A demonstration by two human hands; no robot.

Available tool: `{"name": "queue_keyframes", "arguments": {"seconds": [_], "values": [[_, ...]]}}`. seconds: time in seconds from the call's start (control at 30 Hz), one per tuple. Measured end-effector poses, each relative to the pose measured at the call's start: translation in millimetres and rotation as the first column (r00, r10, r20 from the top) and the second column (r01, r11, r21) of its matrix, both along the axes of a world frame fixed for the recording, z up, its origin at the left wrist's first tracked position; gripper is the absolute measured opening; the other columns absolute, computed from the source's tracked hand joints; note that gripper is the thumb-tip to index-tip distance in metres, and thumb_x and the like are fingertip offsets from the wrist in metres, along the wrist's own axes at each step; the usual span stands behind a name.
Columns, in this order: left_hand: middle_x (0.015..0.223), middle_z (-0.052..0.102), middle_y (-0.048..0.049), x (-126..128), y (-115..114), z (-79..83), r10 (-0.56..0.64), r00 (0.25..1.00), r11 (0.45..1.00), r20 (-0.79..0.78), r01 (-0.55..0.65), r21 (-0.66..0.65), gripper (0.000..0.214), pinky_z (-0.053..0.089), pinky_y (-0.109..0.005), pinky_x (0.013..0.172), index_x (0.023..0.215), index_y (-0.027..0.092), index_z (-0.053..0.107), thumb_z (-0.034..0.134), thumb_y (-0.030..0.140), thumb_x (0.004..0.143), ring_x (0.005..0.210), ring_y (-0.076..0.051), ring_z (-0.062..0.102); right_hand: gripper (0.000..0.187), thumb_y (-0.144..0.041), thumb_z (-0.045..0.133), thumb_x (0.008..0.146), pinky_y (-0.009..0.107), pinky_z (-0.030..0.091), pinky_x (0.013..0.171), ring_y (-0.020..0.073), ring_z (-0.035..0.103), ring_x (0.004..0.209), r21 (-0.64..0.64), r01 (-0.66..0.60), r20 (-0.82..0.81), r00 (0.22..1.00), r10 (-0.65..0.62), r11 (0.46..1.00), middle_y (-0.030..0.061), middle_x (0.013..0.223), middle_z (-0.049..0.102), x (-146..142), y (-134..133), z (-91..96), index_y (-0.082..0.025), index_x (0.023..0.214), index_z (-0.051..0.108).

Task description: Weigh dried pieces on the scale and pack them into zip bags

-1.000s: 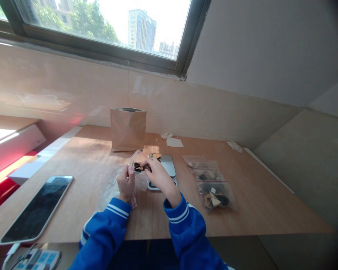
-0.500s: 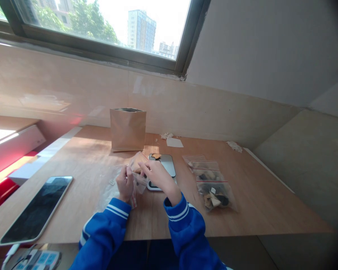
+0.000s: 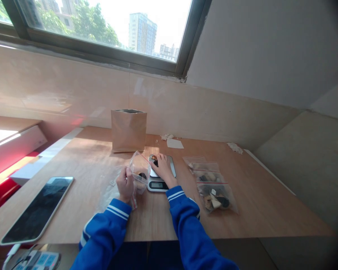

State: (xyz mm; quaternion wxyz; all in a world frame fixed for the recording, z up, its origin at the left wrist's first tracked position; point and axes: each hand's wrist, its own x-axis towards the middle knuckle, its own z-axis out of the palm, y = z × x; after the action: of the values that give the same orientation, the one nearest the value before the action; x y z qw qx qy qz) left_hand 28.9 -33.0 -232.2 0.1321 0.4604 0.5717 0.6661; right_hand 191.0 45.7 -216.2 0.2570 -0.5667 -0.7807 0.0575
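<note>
My left hand point(image 3: 125, 184) is closed on the edge of a clear zip bag point(image 3: 141, 165), whose mouth gapes toward the scale. A few dark and tan pieces show inside it. My right hand point(image 3: 163, 168) lies over the plate of a small digital scale point(image 3: 172, 165). Its fingers are bent around a small dark piece point(image 3: 155, 162) there, with an orange-brown bit beside it. What the pieces are, I cannot make out. The scale's display point(image 3: 157, 185) faces me, its figures too small to read. More crumpled clear plastic point(image 3: 108, 191) lies left of my left hand.
A brown paper pouch point(image 3: 129, 131) stands open behind the scale. At the right lie several zip bags point(image 3: 216, 198) holding dark and tan pieces. A phone point(image 3: 38, 210) rests at the left, above a power strip point(image 3: 42, 259). Paper scraps point(image 3: 174, 143) lie near the wall.
My right hand has moved from the mouth of the bag to the right, onto the scale plate. A dark piece now shows at its fingers. The left hand stays on the bag.
</note>
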Motion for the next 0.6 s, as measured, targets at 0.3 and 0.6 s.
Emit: {"name": "queue_keyframes", "arguments": {"seconds": [0.3,0.6], "values": [[0.048,0.036,0.0062,-1.1,1.4,-0.3,-0.001,1.000,1.000,0.013,0.001,-0.018,0.035,0.029,-0.024,0.049,0.058,0.021,0.035,0.039,0.036,0.090,0.046,-0.010,0.036,0.022,-0.033,0.045,0.092,0.027,0.043,0.074,0.0170,0.056,0.079,0.006,0.053,-0.288,0.956,-0.049,0.999,0.0044,0.085,0.060,-3.3,-8.7,16.1,-0.018,0.083,0.059],[0.047,0.040,0.0060,-0.4,0.8,5.5,-0.036,0.997,0.998,0.068,0.039,-0.047,0.036,0.030,-0.024,0.047,0.059,0.022,0.038,0.038,0.038,0.091,0.044,-0.010,0.039,0.030,-0.044,0.041,0.094,0.026,0.044,0.078,0.0155,0.059,0.082,0.087,-0.018,-0.677,0.732,0.073,0.996,0.0032,0.085,0.064,-53.0,-31.2,78.3,-0.019,0.087,0.057]]}}
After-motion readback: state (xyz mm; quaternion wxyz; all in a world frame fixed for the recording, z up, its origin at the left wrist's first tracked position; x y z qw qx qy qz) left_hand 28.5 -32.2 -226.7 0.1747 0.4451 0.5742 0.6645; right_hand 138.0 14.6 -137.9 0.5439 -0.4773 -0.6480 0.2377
